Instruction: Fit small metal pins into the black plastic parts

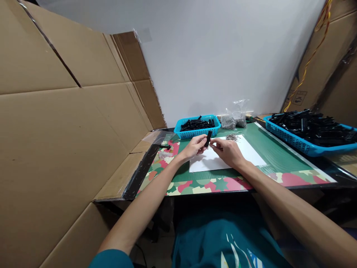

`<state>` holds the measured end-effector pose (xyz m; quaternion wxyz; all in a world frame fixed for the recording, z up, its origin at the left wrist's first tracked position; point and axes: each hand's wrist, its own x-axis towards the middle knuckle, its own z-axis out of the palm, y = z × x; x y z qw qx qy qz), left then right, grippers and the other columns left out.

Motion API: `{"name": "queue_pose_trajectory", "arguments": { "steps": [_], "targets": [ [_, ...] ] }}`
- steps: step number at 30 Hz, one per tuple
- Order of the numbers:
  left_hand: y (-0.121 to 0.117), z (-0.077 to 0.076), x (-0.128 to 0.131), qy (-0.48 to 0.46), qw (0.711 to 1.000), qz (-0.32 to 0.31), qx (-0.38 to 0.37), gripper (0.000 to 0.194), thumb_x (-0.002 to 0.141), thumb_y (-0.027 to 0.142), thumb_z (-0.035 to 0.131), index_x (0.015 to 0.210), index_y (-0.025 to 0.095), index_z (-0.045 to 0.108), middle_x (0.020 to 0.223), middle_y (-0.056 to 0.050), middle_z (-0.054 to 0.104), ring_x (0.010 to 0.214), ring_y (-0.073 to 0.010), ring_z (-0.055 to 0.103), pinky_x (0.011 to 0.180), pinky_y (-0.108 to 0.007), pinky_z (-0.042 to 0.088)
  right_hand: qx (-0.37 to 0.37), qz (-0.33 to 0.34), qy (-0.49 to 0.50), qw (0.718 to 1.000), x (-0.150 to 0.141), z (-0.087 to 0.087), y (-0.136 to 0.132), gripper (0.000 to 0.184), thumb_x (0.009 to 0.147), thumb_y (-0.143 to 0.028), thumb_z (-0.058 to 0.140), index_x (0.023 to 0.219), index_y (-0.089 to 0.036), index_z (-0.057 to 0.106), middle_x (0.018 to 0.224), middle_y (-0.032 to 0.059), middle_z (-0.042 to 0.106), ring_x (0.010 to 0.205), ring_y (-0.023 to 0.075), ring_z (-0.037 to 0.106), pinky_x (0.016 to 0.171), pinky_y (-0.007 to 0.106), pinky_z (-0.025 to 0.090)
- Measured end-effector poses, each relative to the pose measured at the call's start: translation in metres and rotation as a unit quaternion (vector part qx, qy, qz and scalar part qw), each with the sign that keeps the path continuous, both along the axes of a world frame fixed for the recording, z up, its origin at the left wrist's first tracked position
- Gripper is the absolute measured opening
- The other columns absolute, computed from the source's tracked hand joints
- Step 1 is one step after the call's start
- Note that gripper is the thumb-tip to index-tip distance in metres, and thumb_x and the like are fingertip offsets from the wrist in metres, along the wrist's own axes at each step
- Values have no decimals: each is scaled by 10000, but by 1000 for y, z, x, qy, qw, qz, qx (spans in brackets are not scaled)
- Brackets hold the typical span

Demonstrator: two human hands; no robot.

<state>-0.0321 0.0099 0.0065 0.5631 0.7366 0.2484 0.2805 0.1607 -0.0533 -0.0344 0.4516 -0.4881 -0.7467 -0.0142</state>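
Head view, left hand [194,147] gripping black part [208,139], right hand [227,152] beside

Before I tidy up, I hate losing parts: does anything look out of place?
A small black piece lies alone on the green mat's patterned left edge, outside the smaller blue plastic basket, seemingly stray. Thin silvery metal pieces lie loose by the white paper, perhaps deliberately.
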Motion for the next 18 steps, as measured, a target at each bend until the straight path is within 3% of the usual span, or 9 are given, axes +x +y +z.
{"name": "queue_pose_trajectory", "arguments": {
  "steps": [13, 18],
  "targets": [
    [-1, -3, 1, 2, 1000, -1, 20, 566, 876, 713, 699, 971, 172, 557, 683, 43, 507, 476, -59, 395, 416, -198, 231, 4, 29, 9, 1000, 1, 2, -2, 210, 917, -137, 661, 1055, -220, 796, 740, 8, 747, 613, 157, 633, 636, 253, 399],
    [-2, -3, 1, -3, 1000, -4, 11, 581, 867, 721, 702, 992, 172, 559, 673, 47, 503, 472, -58, 390, 419, -194, 229, 16, 58, 29, 998, 1, 1, -1, 189, 943, -159, 669, 1033, -223, 822, 845, 27, 798, 605, 150, 616, 646, 258, 424]
  ]
}}
